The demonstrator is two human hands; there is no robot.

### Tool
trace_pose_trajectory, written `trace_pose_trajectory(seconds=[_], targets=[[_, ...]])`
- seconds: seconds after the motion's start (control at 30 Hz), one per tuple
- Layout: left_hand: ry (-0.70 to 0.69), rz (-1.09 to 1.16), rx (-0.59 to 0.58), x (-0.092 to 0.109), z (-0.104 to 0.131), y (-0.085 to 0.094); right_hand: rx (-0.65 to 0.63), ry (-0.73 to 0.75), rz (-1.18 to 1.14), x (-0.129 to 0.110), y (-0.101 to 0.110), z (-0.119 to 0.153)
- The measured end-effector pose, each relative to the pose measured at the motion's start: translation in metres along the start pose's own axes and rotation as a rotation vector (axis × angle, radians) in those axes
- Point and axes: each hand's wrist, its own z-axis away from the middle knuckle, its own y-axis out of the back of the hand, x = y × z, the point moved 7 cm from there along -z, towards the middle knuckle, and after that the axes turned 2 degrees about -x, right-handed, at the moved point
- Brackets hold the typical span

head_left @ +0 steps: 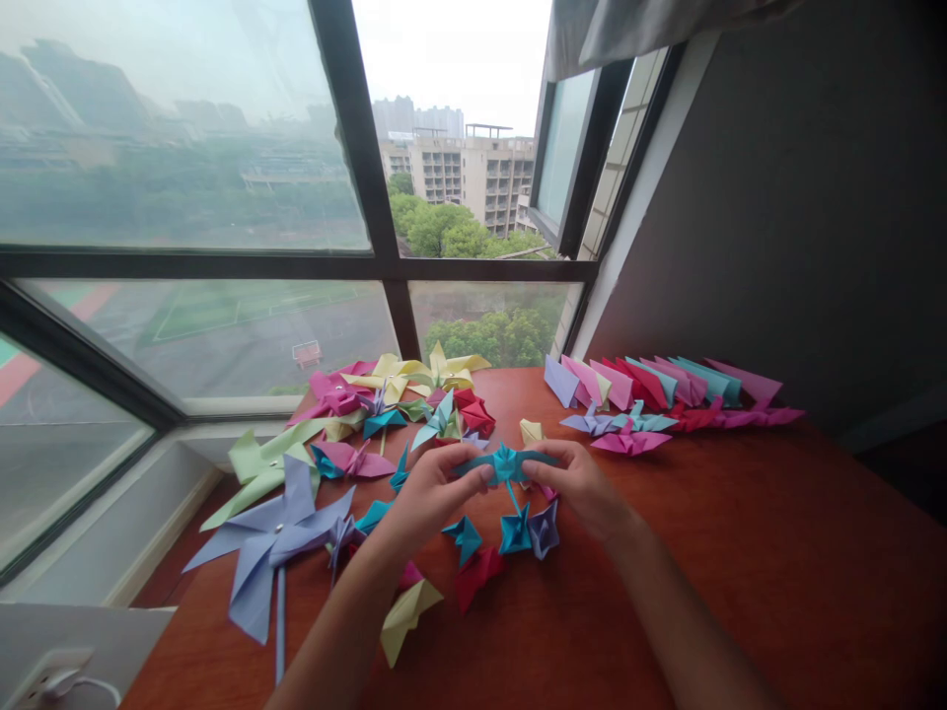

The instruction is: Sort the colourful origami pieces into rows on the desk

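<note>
- My L grip & R grip pinch opp. sides of a turquoise, winged folded-paper figure.
- I'd use light, even tension so it doesn't tear.

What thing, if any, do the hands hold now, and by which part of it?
A blue paper bird, by its spread wings: the left grip pinches one, the right grip the other.

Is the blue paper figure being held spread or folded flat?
Spread: the blue paper figure has one wing reaching the left hand, the other the right hand.
</note>
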Motion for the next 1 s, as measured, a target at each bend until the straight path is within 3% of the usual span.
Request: trace_pose_trajectory(seconds=[0.27,0.6,0.83,0.9,1.0], targets=[[0.076,0.314,-0.033,-0.006,0.005,-0.006,-0.053,-0.1,-0.424,0.018,-0.009,0.003],[0.119,0.482,0.018,-0.012,0.006,-0.002,0.075,-0.018,-0.457,0.015,0.006,-0.002],[0.11,0.378,0.102,-0.011,0.004,0.01,0.135,0.071,-0.359,0.009,0.022,-0.009],[0.102,0.307,0.147,-0.011,0.002,0.014,0.212,0.105,-0.321,0.007,0.029,-0.009],[0.074,0.175,0.224,-0.01,0.0,0.02,0.427,0.205,-0.194,-0.001,0.041,-0.002]])
